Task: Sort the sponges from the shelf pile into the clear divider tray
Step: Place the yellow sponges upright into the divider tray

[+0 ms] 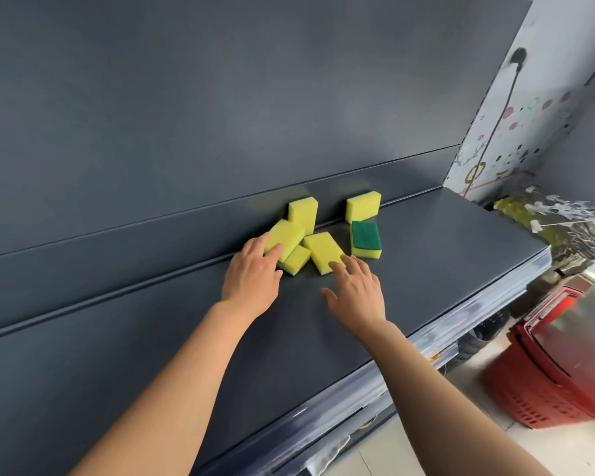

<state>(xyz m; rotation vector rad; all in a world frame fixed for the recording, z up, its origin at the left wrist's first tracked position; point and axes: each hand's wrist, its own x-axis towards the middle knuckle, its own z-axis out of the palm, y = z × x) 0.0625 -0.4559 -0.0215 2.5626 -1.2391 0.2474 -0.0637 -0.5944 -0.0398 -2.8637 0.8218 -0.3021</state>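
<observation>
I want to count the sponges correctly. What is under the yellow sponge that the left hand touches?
Under that tilted sponge lies another yellow sponge, partly covered. The left hand hides the near edge, so anything more beneath cannot be seen.

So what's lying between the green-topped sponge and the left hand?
In the head view, a flat yellow sponge lies between the green-topped sponge and the left hand, with the right hand fingertips touching its near end. A smaller yellow sponge sits beside the left hand.

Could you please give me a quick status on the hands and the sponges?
Left hand open, fingers on a yellow sponge. Right hand open, fingertips touching another. Six sponges on shelf. Tray not in view.
</observation>
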